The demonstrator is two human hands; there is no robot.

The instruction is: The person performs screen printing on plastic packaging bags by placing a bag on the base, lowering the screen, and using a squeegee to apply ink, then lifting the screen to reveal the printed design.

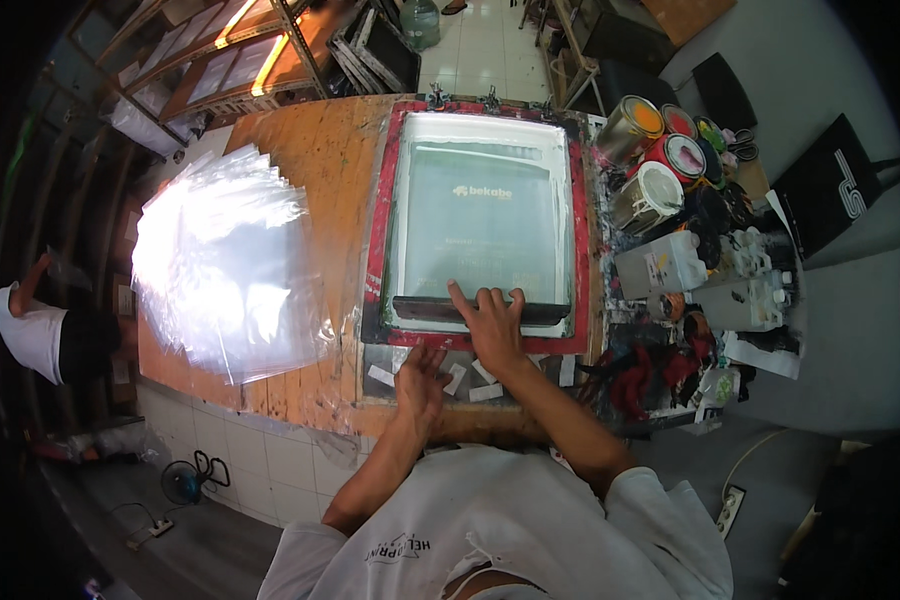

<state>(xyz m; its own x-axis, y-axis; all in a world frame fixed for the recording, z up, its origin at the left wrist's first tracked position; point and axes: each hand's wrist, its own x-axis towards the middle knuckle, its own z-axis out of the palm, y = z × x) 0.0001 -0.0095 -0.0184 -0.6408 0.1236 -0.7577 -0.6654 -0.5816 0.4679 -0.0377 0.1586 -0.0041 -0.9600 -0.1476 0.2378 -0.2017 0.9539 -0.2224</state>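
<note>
A screen-printing screen (578, 230) with a red-taped border and a pale green mesh lies flat on the workbench. Across the near end of its mesh rests a long dark squeegee (545, 314). My right hand (494, 325) reaches over the squeegee and grips it, fingers bent past its far side. Close to the screen's near left edge is my left hand (423, 378), fingers loosely stretched and apart, with nothing visible in them; whether its fingertips touch the frame I cannot tell. Small white strips (486, 392) lie scattered just in front of the screen.
Left of the screen, a fanned pile of clear plastic bags (240, 270) covers the wooden bench (315, 140). Ink cans (642, 118), plastic jugs (660, 262) and stained red rags (632, 385) crowd the right side. Clamps (490, 100) stand at the screen's far edge. Another person (32, 330) is far left.
</note>
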